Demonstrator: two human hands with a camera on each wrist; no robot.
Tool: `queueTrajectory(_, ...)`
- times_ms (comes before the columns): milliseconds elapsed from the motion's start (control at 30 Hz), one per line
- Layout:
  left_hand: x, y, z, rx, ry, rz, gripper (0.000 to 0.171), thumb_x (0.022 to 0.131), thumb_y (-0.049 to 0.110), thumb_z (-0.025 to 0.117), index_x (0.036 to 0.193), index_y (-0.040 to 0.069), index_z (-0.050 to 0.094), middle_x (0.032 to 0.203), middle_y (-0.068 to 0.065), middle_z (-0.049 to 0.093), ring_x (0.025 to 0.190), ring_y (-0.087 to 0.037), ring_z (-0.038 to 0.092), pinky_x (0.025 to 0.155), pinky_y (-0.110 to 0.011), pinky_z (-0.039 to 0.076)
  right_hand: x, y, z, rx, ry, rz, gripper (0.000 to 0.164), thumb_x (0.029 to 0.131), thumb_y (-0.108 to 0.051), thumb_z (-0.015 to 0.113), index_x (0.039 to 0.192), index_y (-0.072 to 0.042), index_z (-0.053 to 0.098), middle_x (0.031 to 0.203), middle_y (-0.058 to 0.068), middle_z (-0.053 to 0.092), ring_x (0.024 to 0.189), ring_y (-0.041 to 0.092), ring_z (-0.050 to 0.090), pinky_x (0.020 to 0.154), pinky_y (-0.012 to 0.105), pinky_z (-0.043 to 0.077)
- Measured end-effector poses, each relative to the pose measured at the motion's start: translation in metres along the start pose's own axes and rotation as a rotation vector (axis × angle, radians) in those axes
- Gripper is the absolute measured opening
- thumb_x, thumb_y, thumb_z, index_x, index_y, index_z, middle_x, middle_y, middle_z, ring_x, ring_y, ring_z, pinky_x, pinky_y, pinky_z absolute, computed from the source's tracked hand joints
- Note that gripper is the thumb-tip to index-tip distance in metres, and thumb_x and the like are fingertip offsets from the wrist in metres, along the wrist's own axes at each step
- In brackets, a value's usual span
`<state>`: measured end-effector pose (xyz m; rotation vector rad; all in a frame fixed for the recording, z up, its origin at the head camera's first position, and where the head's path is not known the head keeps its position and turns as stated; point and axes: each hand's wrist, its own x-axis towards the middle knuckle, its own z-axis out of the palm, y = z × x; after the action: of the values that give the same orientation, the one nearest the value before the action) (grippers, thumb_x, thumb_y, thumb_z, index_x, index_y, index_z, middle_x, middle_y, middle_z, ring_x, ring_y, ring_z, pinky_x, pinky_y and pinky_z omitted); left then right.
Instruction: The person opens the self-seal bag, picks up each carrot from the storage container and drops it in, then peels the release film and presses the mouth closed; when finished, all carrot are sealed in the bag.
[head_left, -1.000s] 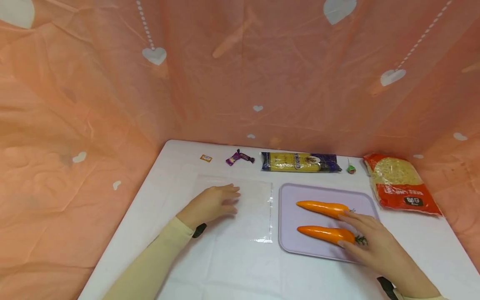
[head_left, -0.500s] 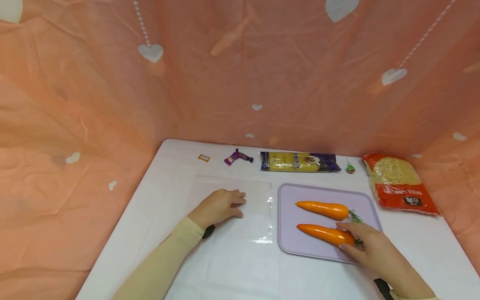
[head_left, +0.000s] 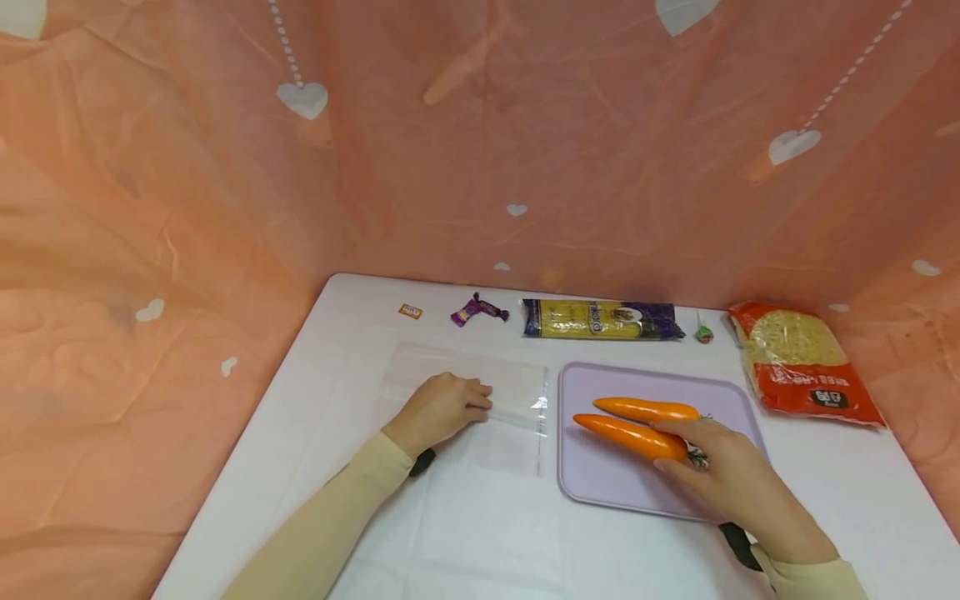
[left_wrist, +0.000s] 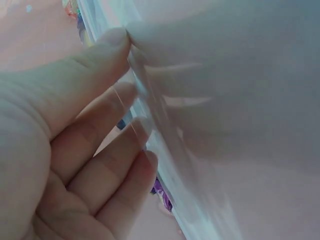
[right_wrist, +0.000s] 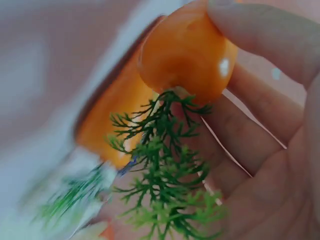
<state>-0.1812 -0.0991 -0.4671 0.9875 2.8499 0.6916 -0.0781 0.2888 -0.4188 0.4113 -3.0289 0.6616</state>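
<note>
A flat clear plastic bag (head_left: 510, 446) lies on the white table, slightly creased. My left hand (head_left: 442, 408) rests over it; in the left wrist view the thumb (left_wrist: 95, 60) and fingers touch the film, with a gap between them. Over the lilac tray (head_left: 600, 483), my right hand (head_left: 720, 467) grips the near orange carrot (head_left: 630, 435) by its thick end, thumb on one side and fingers on the other. In the right wrist view its green leafy top (right_wrist: 165, 165) hangs towards the palm. The second carrot (head_left: 645, 408) lies just behind it on the tray.
Along the back of the table lie a small orange-wrapped piece (head_left: 410, 311), purple-wrapped candies (head_left: 480, 308), a pack of spaghetti (head_left: 600, 319) and a green-wrapped lollipop (head_left: 703, 333). A red noodle bag (head_left: 810, 367) lies right of the tray. A peach curtain (head_left: 525, 150) encloses the table.
My right hand has taken hold of the near carrot and moved it up and left, close to the other one. My left hand has shifted right over the bag, whose film has creased.
</note>
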Motion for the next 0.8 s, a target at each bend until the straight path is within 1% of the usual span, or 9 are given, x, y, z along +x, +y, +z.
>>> queueTrajectory(67, 0.0, 0.0, 0.0, -0.009, 0.01, -0.009, 0.018, 0.09, 0.023, 0.076, 0.107, 0.019, 0.081, 0.122, 0.001, 0.074, 0.121, -0.019, 0.067, 0.105, -0.04, 0.052, 0.011, -0.008, 0.004, 0.008, 0.019, -0.042, 0.047, 0.082, -0.029, 0.085, 0.126, -0.019, 0.07, 0.121, 0.007, 0.071, 0.108, 0.03, 0.066, 0.096, 0.057, 0.053)
queueTrajectory(200, 0.001, 0.002, -0.001, -0.036, 0.021, -0.04, 0.018, 0.089, 0.021, 0.078, 0.106, 0.017, 0.082, 0.121, 0.0, 0.074, 0.12, -0.018, 0.068, 0.105, -0.039, 0.052, 0.033, -0.021, 0.013, 0.003, 0.005, -0.1, 0.046, 0.083, -0.027, 0.084, 0.127, -0.026, 0.07, 0.117, -0.002, 0.073, 0.102, 0.02, 0.067, 0.091, 0.048, 0.056)
queueTrajectory(267, 0.001, 0.002, -0.001, -0.04, 0.025, -0.045, 0.018, 0.089, 0.021, 0.077, 0.106, 0.017, 0.081, 0.121, -0.001, 0.074, 0.12, -0.019, 0.068, 0.105, -0.039, 0.052, 0.041, -0.026, 0.018, -0.002, -0.005, -0.111, 0.045, 0.083, -0.028, 0.084, 0.126, -0.028, 0.071, 0.115, -0.005, 0.073, 0.1, 0.017, 0.066, 0.09, 0.046, 0.056)
queueTrajectory(333, 0.001, 0.002, -0.001, -0.033, 0.021, -0.045, 0.018, 0.091, 0.022, 0.076, 0.107, 0.016, 0.081, 0.122, -0.001, 0.074, 0.121, -0.019, 0.067, 0.106, -0.039, 0.051, 0.047, -0.028, 0.021, 0.005, -0.011, -0.117, 0.044, 0.083, -0.026, 0.084, 0.125, -0.026, 0.072, 0.115, -0.004, 0.073, 0.102, 0.017, 0.066, 0.092, 0.046, 0.056)
queueTrajectory(467, 0.003, 0.002, -0.001, -0.011, 0.006, -0.029, 0.02, 0.095, 0.024, 0.072, 0.111, 0.017, 0.08, 0.124, -0.001, 0.073, 0.122, -0.02, 0.067, 0.107, -0.038, 0.051, 0.052, -0.03, 0.025, 0.019, -0.043, -0.097, 0.042, 0.083, -0.024, 0.084, 0.124, -0.021, 0.073, 0.116, -0.001, 0.073, 0.105, 0.02, 0.066, 0.095, 0.048, 0.055)
queueTrajectory(567, 0.003, 0.002, -0.001, -0.017, 0.007, -0.024, 0.02, 0.095, 0.024, 0.071, 0.111, 0.016, 0.08, 0.124, -0.001, 0.073, 0.123, -0.021, 0.066, 0.108, -0.038, 0.051, 0.053, -0.031, 0.026, 0.022, -0.056, -0.081, 0.042, 0.083, -0.024, 0.084, 0.123, -0.02, 0.073, 0.116, -0.001, 0.073, 0.105, 0.021, 0.066, 0.096, 0.048, 0.055)
queueTrajectory(800, 0.003, 0.003, -0.001, -0.079, 0.047, -0.061, 0.013, 0.091, 0.021, 0.076, 0.102, 0.017, 0.082, 0.118, -0.003, 0.075, 0.117, -0.021, 0.07, 0.105, -0.038, 0.053, 0.054, -0.032, 0.028, 0.028, -0.049, -0.085, 0.042, 0.083, -0.023, 0.084, 0.123, -0.019, 0.073, 0.115, 0.0, 0.073, 0.105, 0.021, 0.066, 0.095, 0.048, 0.055)
